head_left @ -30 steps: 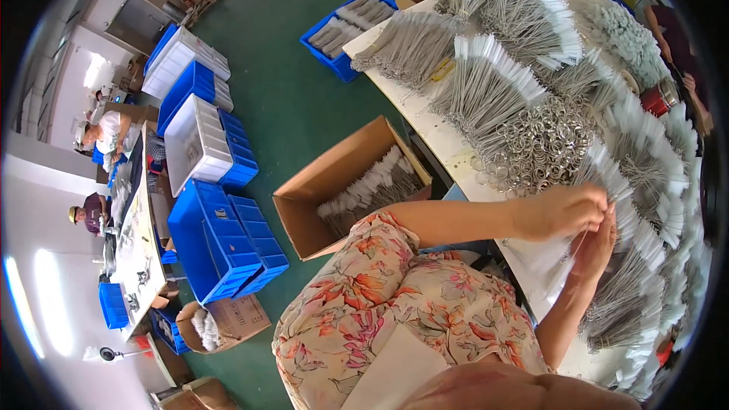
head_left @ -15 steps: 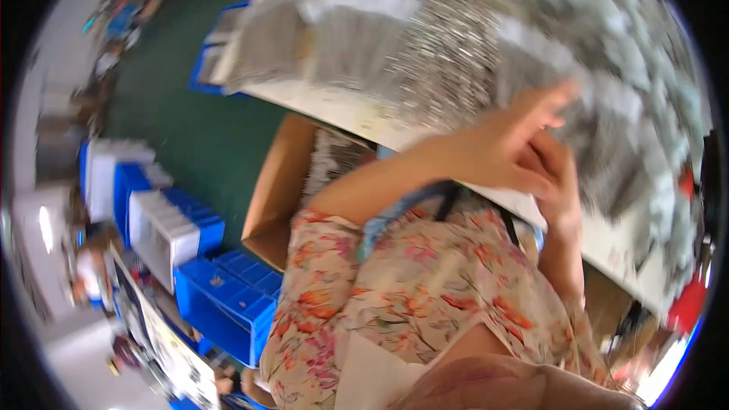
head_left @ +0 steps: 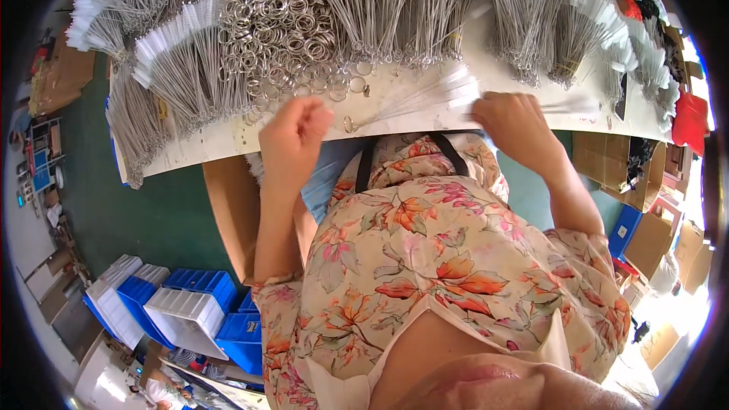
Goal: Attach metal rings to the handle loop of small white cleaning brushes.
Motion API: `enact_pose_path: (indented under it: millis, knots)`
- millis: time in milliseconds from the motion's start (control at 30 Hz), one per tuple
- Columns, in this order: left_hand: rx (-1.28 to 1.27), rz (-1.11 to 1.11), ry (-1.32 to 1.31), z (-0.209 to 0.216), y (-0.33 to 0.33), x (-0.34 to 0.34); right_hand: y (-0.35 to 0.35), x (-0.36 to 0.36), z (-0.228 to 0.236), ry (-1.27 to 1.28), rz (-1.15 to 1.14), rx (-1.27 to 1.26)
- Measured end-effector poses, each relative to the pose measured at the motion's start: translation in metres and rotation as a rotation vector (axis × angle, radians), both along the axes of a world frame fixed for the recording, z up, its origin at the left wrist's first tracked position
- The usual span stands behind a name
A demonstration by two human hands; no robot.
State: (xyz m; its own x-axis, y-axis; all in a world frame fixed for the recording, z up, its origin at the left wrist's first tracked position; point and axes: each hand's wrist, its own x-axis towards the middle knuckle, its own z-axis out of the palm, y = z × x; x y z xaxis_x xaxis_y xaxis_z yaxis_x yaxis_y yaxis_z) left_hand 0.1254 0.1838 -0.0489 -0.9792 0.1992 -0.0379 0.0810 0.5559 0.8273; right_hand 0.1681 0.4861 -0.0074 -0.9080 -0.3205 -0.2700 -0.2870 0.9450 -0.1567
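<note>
Both hands now sit apart at the near edge of the white counter point(head_left: 425, 83); half a second ago they were stacked together, raised toward the bundles, and the view has swung to look straight down over the floral-print blouse point(head_left: 433, 258). The left hand point(head_left: 292, 137) is clenched in a loose fist at the counter edge; whether anything is inside it I cannot tell. The right hand point(head_left: 516, 125) has its fingers closed on the white bristle end of a small fan of thin wire brushes point(head_left: 425, 99), which lies flat on the counter between the two hands, twisted-wire loops pointing toward the left hand. Just beyond lies a heap of loose silver metal rings point(head_left: 281, 23). Farther back, dense rows of bundled wire brushes point(head_left: 471, 7) cover the counter. Blue plastic bins point(head_left: 197, 296) stand on the green floor point(head_left: 152, 205).
</note>
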Motion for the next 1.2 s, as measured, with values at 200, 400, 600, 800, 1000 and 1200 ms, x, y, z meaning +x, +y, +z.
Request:
enact_pose_path:
  millis: [200, 400, 600, 800, 1000, 1200]
  knots:
    - [-0.358, -0.099, 0.225, -0.029, 0.017, 0.022, -0.015, 0.015, -0.03, 0.127, -0.009, -0.513]
    - [0.605, 0.061, -0.081, 0.005, 0.015, 0.013, -0.098, -0.025, -0.027, 0.17, 0.11, -0.906]
    - [0.555, -0.254, 0.057, 0.044, -0.005, -0.009, -0.098, -0.046, -0.009, -0.116, 0.087, -1.196]
    - [0.519, -0.386, 0.107, 0.053, -0.007, -0.019, -0.092, -0.046, 0.005, -0.598, -0.167, -1.318]
    - [0.522, -0.283, 0.254, 0.057, 0.01, -0.016, -0.087, -0.049, 0.011, -0.681, -0.234, -1.481]
    - [0.365, -0.169, 0.739, 0.071, 0.03, -0.011, -0.097, -0.043, 0.055, -0.494, -0.305, -1.707]
